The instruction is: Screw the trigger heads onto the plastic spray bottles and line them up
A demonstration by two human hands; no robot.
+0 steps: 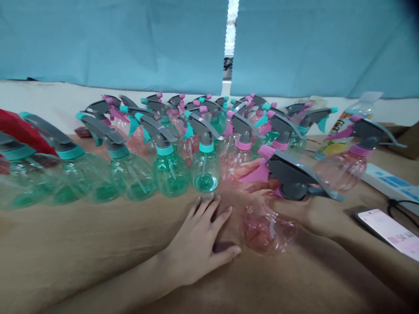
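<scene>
Head | brown tabletop | blue cloth | left grip spread | right grip holding pink bottle

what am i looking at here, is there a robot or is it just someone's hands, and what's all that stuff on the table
There's no robot: these are a person's bare hands, seen from a camera on their head that looks forward and down. The left hand rests palm down on the brown table, fingers spread, holding nothing. The right hand holds a pink spray bottle around its neck. Green spray bottles stand in a front row to the left, with more pink and green ones behind. A phone lies at the right, and a blue sheet hangs at the back.
</scene>
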